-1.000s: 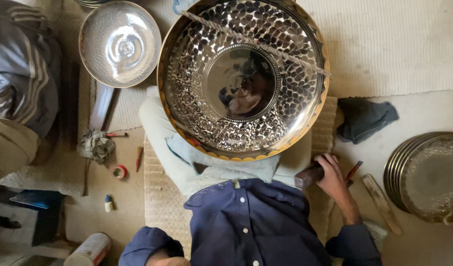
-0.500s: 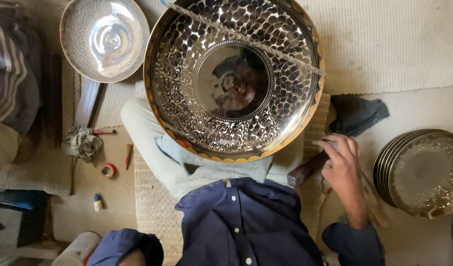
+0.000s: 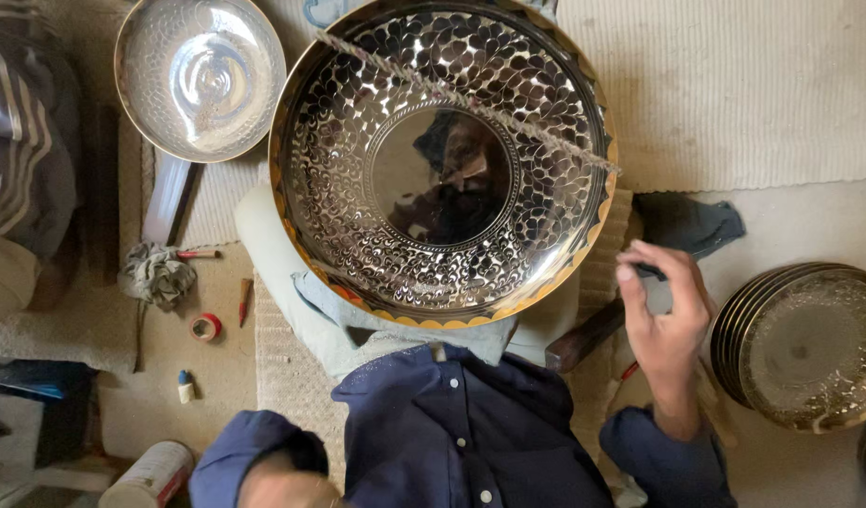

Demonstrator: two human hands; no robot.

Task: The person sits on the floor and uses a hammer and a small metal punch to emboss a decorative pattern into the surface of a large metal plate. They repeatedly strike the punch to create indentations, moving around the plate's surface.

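Since the earlier frame my right hand (image 3: 666, 325) has lifted off the wooden-handled tool (image 3: 585, 336). Left hand (image 3: 284, 482): barely visible, grip cannot be told. Engraved brass tray (image 3: 442, 160) rests on my lap, centre; right hand fingers loosely spread, holding nothing.

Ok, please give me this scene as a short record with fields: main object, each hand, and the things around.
main object: large patterned metal plate, resting on the person's lap
right hand: raised beside the plate, fingers bent, holding nothing
left hand: hidden, only the sleeve shows
below right hand: dark wooden handle
right side: stack of metal plates, dark cloth
left side: smaller silver bowl, rag, tape roll
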